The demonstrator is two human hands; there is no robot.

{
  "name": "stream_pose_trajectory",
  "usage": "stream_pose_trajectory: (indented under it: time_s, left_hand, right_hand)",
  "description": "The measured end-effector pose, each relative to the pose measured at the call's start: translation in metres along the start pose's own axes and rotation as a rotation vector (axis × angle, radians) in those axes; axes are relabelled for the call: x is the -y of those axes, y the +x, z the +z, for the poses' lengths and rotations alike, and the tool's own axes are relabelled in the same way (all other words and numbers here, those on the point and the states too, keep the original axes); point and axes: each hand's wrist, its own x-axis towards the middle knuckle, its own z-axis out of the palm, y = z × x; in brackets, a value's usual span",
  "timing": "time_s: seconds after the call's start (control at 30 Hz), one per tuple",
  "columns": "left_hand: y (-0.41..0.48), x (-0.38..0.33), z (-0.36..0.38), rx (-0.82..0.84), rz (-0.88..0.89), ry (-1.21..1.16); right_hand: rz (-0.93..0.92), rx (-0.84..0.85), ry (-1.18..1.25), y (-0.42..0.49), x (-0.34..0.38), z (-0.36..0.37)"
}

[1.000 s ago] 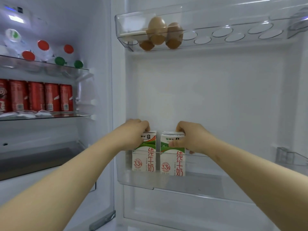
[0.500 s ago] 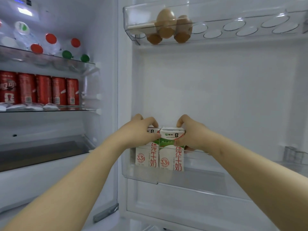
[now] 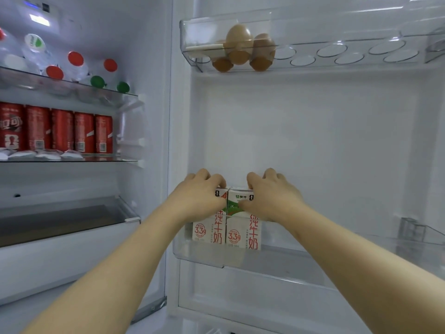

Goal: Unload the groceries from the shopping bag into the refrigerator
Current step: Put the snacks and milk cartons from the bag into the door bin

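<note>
Since a second ago I see the two cartons close up: the gap between them is gone and they now touch side by side. The left hand point(image 3: 199, 197) grips the left milk carton point(image 3: 209, 233), fingers curled over its top. The right hand point(image 3: 273, 198) clamps the right milk carton point(image 3: 242, 236), thumb on the front face and fingers over the top. Both cartons stand upright in the clear door bin point(image 3: 301, 263), at 6 o'clock from the middle of my view. At 12 o'clock brown eggs point(image 3: 238, 38) sit in the egg tray point(image 3: 337, 53). At 9 o'clock red cans point(image 3: 60, 131) line a glass shelf point(image 3: 96, 160), with capped bottles point(image 3: 75, 60) at 10 o'clock above them.
</note>
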Motion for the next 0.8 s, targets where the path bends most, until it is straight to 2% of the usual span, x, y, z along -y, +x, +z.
stream_pose_trajectory:
  time_s: [0.13, 0.27, 0.37, 0.53, 0.8]
  left_hand:
    - [-0.006, -0.002, 0.000, -0.068, -0.012, -0.031]
    - [-0.012, -0.010, -0.003, -0.275, 0.051, 0.048]
    - [-0.018, -0.022, -0.010, -0.384, 0.117, 0.092]
    - [-0.034, -0.052, -0.007, -0.455, 0.245, 0.072]
    - [-0.060, -0.123, 0.028, -0.515, 0.529, -0.160]
  right_hand:
    - [0.005, -0.046, 0.025, -0.005, 0.002, -0.003]
    - [0.004, -0.298, 0.097, -0.019, -0.003, -0.014]
    - [-0.011, -0.405, 0.098, -0.036, -0.009, -0.025]
    - [0.014, -0.456, 0.065, -0.077, -0.028, -0.038]
    - [0.192, -0.521, -0.010, -0.172, -0.073, -0.041]
